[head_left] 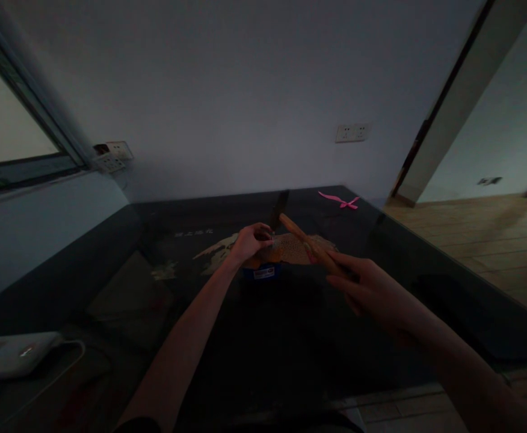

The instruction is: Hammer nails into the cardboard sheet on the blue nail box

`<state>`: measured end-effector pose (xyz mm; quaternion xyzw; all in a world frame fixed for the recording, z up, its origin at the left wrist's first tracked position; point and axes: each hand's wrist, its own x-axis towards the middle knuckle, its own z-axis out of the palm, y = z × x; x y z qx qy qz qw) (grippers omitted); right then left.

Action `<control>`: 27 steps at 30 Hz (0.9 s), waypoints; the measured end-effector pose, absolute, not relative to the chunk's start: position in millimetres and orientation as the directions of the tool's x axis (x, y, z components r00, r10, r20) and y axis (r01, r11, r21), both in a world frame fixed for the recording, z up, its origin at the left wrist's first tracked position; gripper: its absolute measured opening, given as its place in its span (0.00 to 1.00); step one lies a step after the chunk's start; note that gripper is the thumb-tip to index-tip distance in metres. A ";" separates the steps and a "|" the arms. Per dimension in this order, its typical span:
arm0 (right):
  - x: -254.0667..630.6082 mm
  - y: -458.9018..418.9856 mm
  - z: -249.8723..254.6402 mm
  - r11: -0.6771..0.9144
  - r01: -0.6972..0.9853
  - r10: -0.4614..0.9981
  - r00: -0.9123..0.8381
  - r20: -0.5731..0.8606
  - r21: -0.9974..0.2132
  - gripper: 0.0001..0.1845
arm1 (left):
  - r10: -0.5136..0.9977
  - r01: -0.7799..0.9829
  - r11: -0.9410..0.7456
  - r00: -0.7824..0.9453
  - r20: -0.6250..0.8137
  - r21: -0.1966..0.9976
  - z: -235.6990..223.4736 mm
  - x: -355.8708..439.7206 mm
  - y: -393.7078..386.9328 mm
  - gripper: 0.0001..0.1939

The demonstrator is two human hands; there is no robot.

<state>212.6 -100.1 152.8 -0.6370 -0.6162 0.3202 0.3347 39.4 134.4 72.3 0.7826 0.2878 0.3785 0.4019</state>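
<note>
My right hand (367, 285) is wrapped round the wooden handle of a hammer (298, 231), which slants up and to the left. Its dark head is raised close to the fingertips of my left hand (251, 243). The left fingers are curled in a pinch; what lies between them is too small and dark to make out. Just below them is an orange piece (270, 256), on or just behind a blue box (263, 272) with a pale label. A tan, speckled patch (293, 249) shows on the dark tabletop behind these.
The dark, glossy table (191, 373) reaches the wall. A pink strip (347, 204) lies at its far right corner. At the near left sits a white device (17, 356) with a cable. Wall sockets (352, 133) are above, and a dark flat object (457, 313) is at right.
</note>
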 end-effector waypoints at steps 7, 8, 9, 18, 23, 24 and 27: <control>218.9 -107.3 143.4 -0.015 0.451 0.998 0.063 0.015 -0.892 0.28 | 0.774 0.043 -0.550 0.402 0.489 0.834 108.4 -11.7 138.0 0.18; 218.4 -106.6 141.9 -0.016 0.440 0.998 0.062 0.013 -0.898 0.29 | 0.797 0.043 -0.532 0.363 0.483 0.846 108.1 -19.9 137.1 0.15; 217.5 -105.5 141.0 -0.016 0.435 0.998 0.060 0.011 -0.900 0.29 | 0.816 0.056 -0.515 0.337 0.469 0.856 105.7 -26.4 135.5 0.14; 191.1 -85.6 147.7 0.062 0.456 0.995 -0.096 0.020 -0.888 0.25 | 0.837 0.212 -0.466 0.420 0.350 0.859 63.2 -12.9 121.7 0.18; 182.2 -75.0 143.9 0.082 0.436 0.990 -0.142 0.022 -0.896 0.20 | 0.850 0.323 -0.481 0.400 0.343 0.815 65.1 -8.1 119.8 0.12; 182.5 -74.3 142.0 0.083 0.433 0.990 -0.142 0.023 -0.898 0.20 | 0.850 0.346 -0.488 0.395 0.348 0.801 65.5 -8.4 119.3 0.11; 186.1 -75.9 135.2 0.087 0.404 0.993 -0.112 0.045 -0.911 0.21 | 0.834 0.313 -0.512 0.407 0.374 0.800 64.1 -9.0 119.4 0.16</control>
